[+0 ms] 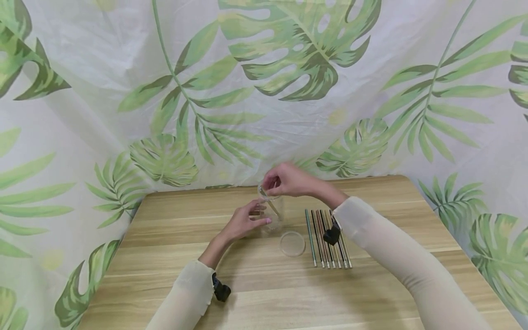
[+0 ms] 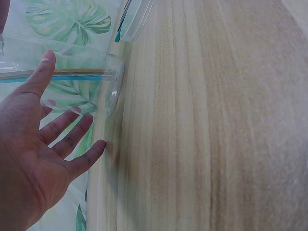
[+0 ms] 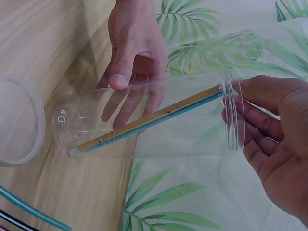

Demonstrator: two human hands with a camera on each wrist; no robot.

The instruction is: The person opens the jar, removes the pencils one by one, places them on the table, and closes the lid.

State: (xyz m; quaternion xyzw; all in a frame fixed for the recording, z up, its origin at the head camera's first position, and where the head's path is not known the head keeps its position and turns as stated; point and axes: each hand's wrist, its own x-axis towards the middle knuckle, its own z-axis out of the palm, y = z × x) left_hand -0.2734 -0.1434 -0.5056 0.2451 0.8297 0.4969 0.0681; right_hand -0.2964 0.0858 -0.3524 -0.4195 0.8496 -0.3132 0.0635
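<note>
A clear plastic jar [image 3: 187, 144] stands upright on the wooden table. Inside it, a gold pencil [image 3: 159, 114] and a blue pencil [image 3: 144, 126] lean side by side, their tops near the mouth. My left hand [image 1: 243, 222] is around the jar's lower side, thumb in front and fingers behind, loosely extended. Over the mouth, my right hand [image 1: 288, 180] has its thumb and bent fingertips at the rim, close to the pencil tops. Those fingertips are partly seen through the clear wall in the right wrist view.
A round clear lid [image 1: 293, 244] lies on the table [image 1: 264, 293] just in front of the jar. Right of it, several pencils [image 1: 322, 238] lie in a row, partly under my right forearm. A leaf-patterned cloth [image 1: 231, 151] hangs behind the table.
</note>
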